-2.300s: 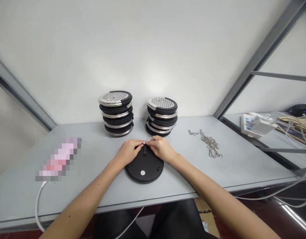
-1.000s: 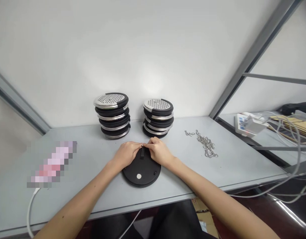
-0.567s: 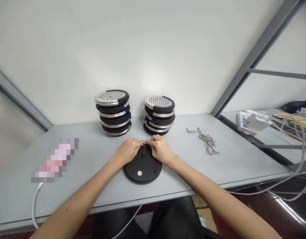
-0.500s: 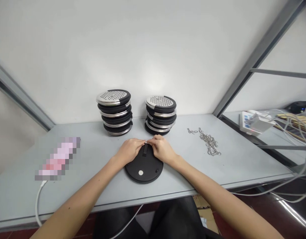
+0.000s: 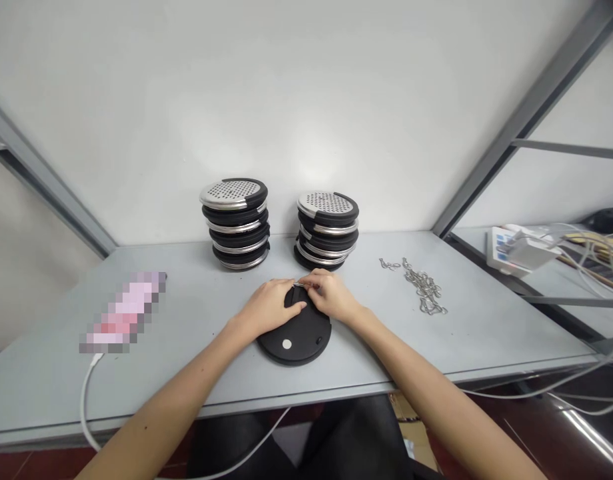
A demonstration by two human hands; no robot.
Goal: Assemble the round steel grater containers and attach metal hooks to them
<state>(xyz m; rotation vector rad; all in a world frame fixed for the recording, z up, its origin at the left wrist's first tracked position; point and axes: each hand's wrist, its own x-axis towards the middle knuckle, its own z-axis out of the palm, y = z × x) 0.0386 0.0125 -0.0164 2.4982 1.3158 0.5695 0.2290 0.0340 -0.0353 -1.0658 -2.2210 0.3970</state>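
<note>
A round black speaker-like disc [image 5: 297, 343] lies on the table with its plain side up, showing a pale round sticker and a small dark nub near the lower rim. My left hand [image 5: 270, 307] grips its upper left edge, the thumb laid across the short black strap. At the top of the disc, my right hand [image 5: 332, 295] pinches a small metal clip [image 5: 299, 285] by the strap's end. The fingertips partly cover the clip, so whether it passes through the strap cannot be made out.
Behind the disc stand two stacks of similar discs, a left stack [image 5: 239, 230] and a right stack [image 5: 328, 233], with perforated silver tops. Loose metal clips [image 5: 424, 290] lie to the right. A blurred-out pink item [image 5: 126, 310] with a white cable lies left; a power strip [image 5: 509, 250] sits far right.
My left thumb has moved from the clip down across the strap. The right fingers remain at the clip. The whole view has shifted slightly.
</note>
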